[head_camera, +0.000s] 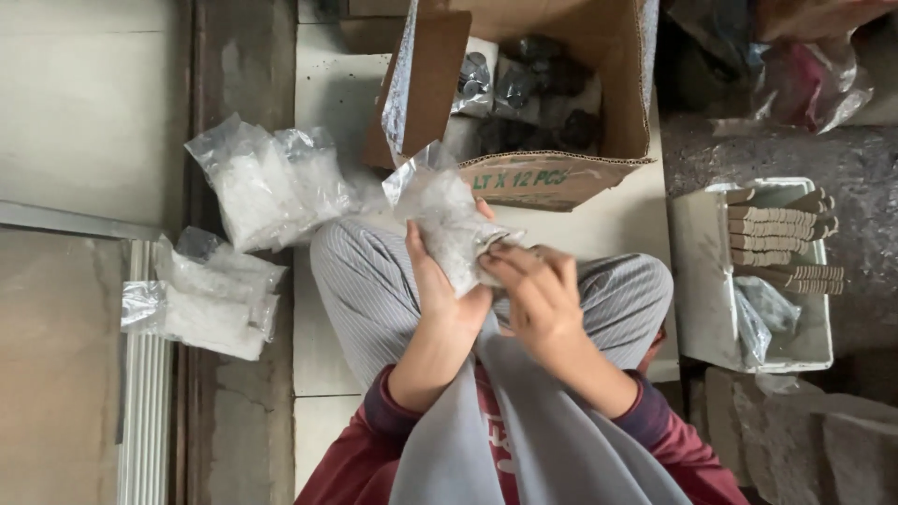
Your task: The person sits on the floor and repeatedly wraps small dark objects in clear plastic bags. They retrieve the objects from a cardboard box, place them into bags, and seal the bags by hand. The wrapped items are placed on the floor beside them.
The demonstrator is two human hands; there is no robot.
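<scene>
Two hands are holding a clear plastic bag over the lap.

The left hand is gripping the clear plastic bag from behind, and the right hand is pinching its side. More filled bags are lying on the floor, near an open cardboard box.

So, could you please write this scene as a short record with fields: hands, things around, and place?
left hand: holds a clear bag of small pale parts
right hand: fingers pinch the bag's lower end
front: open carton with dark packed items
left side: more filled bags on the floor
right side: white tray with tan ridged pieces
posture: seated cross-legged, striped trousers
</scene>
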